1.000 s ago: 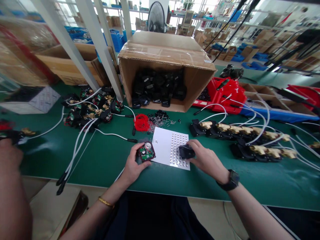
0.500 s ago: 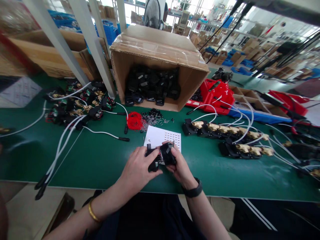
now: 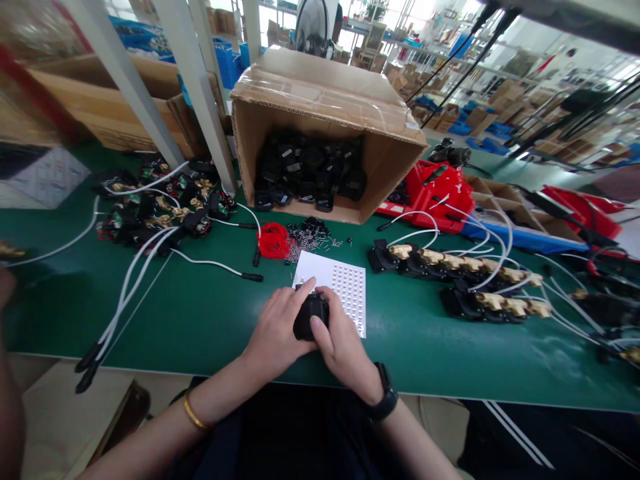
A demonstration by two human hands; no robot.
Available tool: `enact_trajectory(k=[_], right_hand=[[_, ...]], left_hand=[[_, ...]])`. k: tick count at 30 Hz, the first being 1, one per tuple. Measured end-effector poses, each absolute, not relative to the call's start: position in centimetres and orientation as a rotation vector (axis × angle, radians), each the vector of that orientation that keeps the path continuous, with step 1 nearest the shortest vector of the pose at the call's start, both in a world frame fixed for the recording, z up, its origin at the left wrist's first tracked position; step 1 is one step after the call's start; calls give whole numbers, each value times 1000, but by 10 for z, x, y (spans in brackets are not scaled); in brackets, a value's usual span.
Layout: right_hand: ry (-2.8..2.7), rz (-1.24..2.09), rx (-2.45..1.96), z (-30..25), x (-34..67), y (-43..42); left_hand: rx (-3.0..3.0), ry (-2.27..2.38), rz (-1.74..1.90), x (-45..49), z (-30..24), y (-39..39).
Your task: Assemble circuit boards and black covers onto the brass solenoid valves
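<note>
My left hand (image 3: 278, 328) and my right hand (image 3: 339, 341) are both wrapped round one small black plastic unit (image 3: 310, 316), pressed together over the near edge of the green table (image 3: 210, 313). The right thumb lies on top of the black unit. Just behind the hands lies a white sheet (image 3: 336, 287) with rows of small clear dots. A gold bangle is on my left wrist and a black watch on my right.
A cardboard box (image 3: 325, 113) on its side holds several black parts. A red coil (image 3: 274, 241) and loose screws (image 3: 313, 237) lie before it. Brass-and-black units with white cables (image 3: 465, 273) sit at right, wired units (image 3: 160, 207) at left, red bins (image 3: 440, 190) behind.
A second ago my hands were apart, the left on a round circuit-board unit, the right on a black cover. They came together, and the two parts are now pressed into one.
</note>
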State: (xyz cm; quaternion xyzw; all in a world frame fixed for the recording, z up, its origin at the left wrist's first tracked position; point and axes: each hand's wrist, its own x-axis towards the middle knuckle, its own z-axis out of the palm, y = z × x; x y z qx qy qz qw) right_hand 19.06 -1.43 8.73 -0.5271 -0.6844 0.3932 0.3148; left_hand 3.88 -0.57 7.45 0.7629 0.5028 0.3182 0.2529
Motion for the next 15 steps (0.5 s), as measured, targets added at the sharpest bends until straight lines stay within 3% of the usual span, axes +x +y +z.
enact_trajectory(k=[2,8,12,15], right_hand=[[-1710,1063,-1361,85,186,-12],[-1194,1635,-1142,60,172,-9],[-1026,1681,-1128,52,164,-12],[-993,1696,-1133,54,163,-12]], left_hand=[[1966,1344,922,35,67,-4],[1478,1167,1099,15,43,1],[1297,894,1034,1,49,12],[1272,1026,1015,2,59,23]])
